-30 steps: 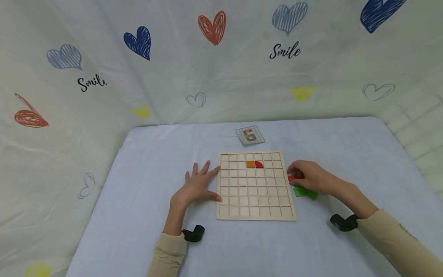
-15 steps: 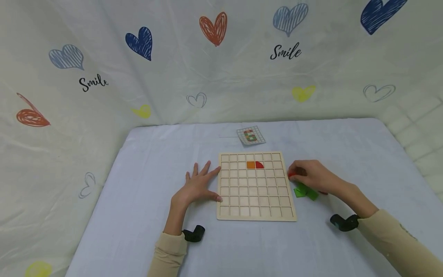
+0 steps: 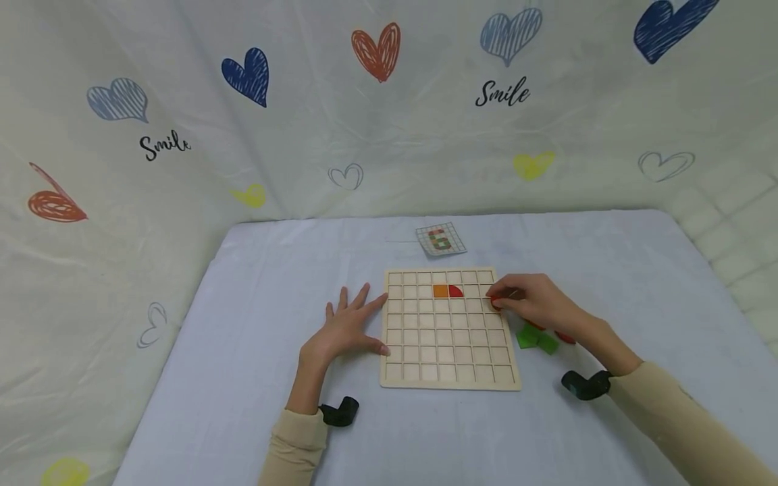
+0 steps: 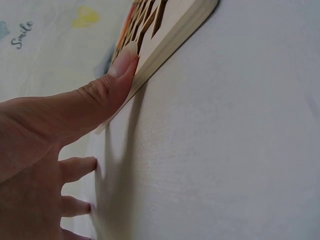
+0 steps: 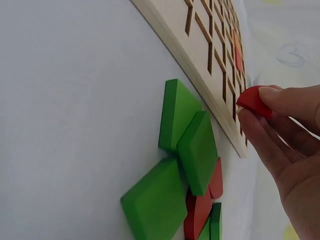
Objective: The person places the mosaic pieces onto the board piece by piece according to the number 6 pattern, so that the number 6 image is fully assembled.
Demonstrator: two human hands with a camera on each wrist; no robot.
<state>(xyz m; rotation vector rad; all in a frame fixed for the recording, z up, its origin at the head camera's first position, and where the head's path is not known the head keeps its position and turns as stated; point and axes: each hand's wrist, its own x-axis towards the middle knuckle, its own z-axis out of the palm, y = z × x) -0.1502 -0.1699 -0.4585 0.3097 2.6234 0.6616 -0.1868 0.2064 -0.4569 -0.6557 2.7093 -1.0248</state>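
A wooden grid board lies on the table; an orange square tile and a red quarter-circle tile sit side by side in its second row from the far edge. My left hand is spread at the board's left edge, its thumb touching the rim in the left wrist view. Over the board's right edge, my right hand pinches another red tile with a curved side between thumb and fingers. Below that hand, several green tiles and a few red tiles lie in a loose pile.
Beyond the board lies a pattern card showing a coloured figure on a grid. A white cloth covers the table. Behind it hangs a curtain printed with hearts.
My right hand has lifted the red tile from beside the pile and moved left and away from me, over the board's right edge. The left hand has stayed in place.
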